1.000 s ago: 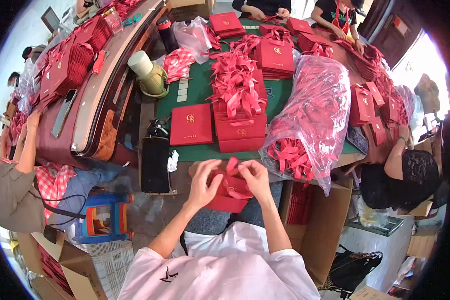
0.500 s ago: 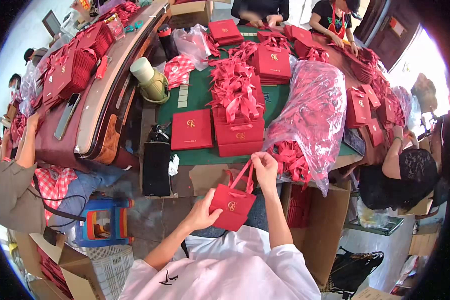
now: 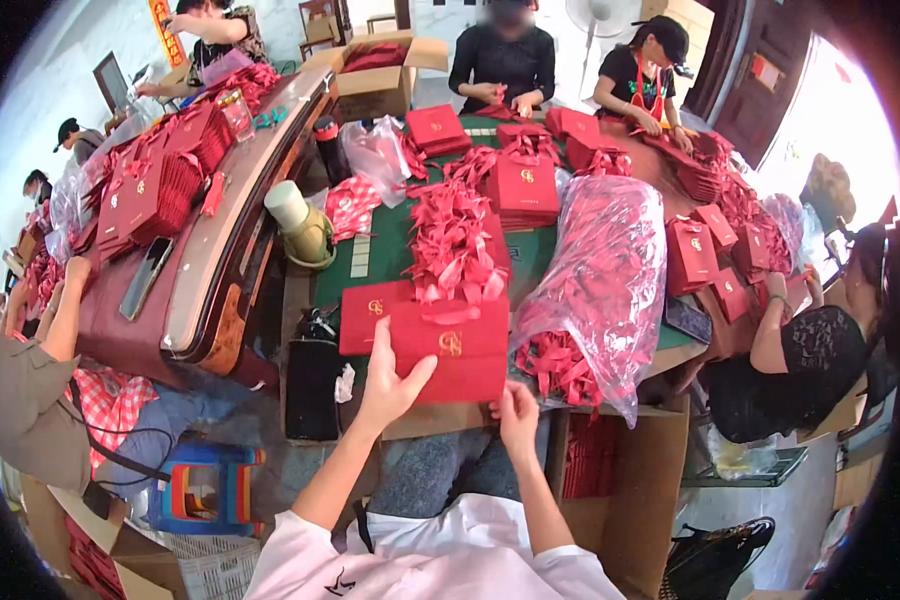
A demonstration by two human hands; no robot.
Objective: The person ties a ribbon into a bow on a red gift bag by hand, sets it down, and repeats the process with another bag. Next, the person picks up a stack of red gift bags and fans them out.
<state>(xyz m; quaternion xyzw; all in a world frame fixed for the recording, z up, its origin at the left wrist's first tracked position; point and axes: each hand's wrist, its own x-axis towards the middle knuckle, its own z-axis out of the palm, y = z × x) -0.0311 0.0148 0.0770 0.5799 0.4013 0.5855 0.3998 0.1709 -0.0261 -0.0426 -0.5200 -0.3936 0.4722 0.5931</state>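
My left hand point(image 3: 385, 385) grips a red paper gift bag point(image 3: 465, 365) with a gold logo, its thumb lying across the front. My right hand point(image 3: 517, 415) is closed at the bag's lower right corner, fingers curled against the edge. Behind the bag, a row of red bags with ribbon handles point(image 3: 458, 245) stands on the green table top point(image 3: 355, 285). A flat red bag point(image 3: 365, 315) lies to its left, partly covered by the held one. To the right is a clear plastic sack point(image 3: 610, 260) full of red ribboned bags.
A green flask point(image 3: 295, 225) and a black pouch point(image 3: 312, 390) are on the left. An open cardboard box point(image 3: 645, 490) stands below the table edge at right. Co-workers sit around, including one in black lace point(image 3: 800, 370). A blue stool point(image 3: 205, 490) is at lower left.
The gift bag has moved up from over my lap to the table edge. My right hand has left its ribbon handle and dropped to the lower corner. The view has tilted upward.
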